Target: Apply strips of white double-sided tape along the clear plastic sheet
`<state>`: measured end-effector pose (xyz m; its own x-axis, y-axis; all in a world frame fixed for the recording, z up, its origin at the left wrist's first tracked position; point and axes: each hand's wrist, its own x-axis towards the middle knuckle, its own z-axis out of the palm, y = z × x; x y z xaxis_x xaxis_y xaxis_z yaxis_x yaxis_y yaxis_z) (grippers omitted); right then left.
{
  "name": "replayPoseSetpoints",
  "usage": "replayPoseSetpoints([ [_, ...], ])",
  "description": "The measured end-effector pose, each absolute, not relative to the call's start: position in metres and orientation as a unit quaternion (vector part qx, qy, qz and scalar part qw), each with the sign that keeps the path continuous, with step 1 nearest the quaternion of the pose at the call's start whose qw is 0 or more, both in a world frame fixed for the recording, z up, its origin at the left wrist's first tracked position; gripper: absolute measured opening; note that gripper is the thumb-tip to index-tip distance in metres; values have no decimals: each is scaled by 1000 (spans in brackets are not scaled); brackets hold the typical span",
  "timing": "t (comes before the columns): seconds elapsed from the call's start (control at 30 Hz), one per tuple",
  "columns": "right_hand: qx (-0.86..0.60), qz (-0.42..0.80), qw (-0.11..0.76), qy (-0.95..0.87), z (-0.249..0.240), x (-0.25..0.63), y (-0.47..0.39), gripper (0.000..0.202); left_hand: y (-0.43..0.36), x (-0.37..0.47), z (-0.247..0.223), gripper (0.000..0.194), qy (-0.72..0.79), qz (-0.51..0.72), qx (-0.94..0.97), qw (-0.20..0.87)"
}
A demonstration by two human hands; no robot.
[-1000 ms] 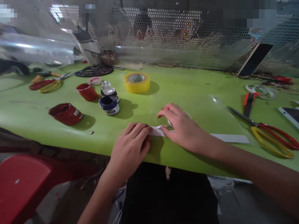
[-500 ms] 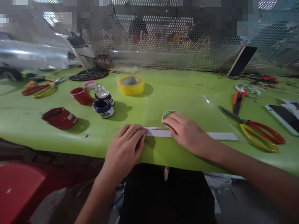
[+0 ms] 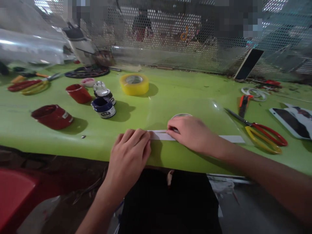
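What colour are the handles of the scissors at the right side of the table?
One handle red, one yellow on the scissors, head view.

dim overall | light from behind mesh, shadows fall forward-right | glare on plastic | edges warped, blurred

The right hand [image 3: 195, 135] has slid left along the white strip [image 3: 231, 139] toward the left hand [image 3: 129, 156], and the strip's lifted end now lies flat.

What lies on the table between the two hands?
In the head view, a short stretch of white paper strip spans the gap between the left hand and right hand; nothing else is there.
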<state>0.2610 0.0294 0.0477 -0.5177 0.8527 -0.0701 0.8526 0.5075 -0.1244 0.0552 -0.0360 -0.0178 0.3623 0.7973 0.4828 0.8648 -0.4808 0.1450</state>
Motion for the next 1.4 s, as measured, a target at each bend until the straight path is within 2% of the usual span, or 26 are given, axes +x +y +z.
replayPoseSetpoints([
  [0.2, -502, 73, -71, -859, 56, 254, 40, 27, -36, 57, -19, 30, -506, -233, -825, 99],
  [0.53, -475, 55, -155, -864, 64, 243, 50, 25, -37, 58, -20, 33, -509, -242, -819, 109],
  [0.77, -484, 101, -166, -853, 69, 243, 52, 21, -33, 64, -15, 24, -540, -246, -801, 81],
  [1.0, -454, 95, -175, -869, 69, 245, 51, 31, -12, 62, 1, 9, -525, -220, -822, -17],
  [1.13, -444, 104, -180, -871, 68, 248, 53, 34, -5, 61, 1, 10, -493, -222, -840, -57],
  [1.4, -450, 122, -174, -867, 68, 246, 56, 23, -3, 60, -2, 13, -493, -237, -833, -86],
])
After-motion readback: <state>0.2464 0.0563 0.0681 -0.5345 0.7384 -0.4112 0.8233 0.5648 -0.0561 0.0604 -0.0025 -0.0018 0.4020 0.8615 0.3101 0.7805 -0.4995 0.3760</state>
